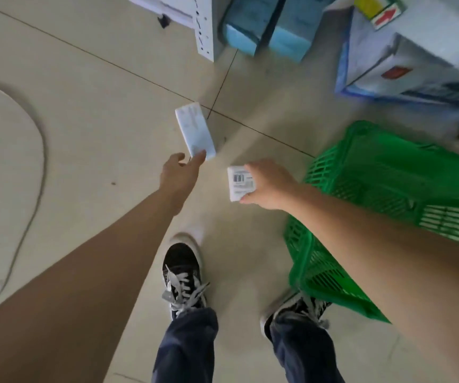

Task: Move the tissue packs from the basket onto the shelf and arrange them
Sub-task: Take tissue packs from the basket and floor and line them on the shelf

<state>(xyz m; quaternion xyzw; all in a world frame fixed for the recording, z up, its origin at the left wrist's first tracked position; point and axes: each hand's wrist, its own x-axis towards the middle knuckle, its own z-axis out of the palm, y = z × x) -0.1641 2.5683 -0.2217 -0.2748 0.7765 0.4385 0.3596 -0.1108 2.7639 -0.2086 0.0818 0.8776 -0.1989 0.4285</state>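
Tissue packs sit one in each hand above the tiled floor [90,128]: the left hand [180,175] pinches a long, glossy white pack [194,130] by its near end, fingers barely parted. Further right, the right hand [271,186] wraps a squarer barcoded pack [240,182], beside the green plastic lattice basket [383,189].

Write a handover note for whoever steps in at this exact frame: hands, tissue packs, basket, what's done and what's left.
Left hand: pinching a long tissue pack by its near end, held out over the floor.
Right hand: gripping a small barcoded pack.
Green basket: on the floor at the right; its contents can't be seen.
Done: two packs are in hand.
Left: place both on the shelf, arrange them, then check the basket for more.
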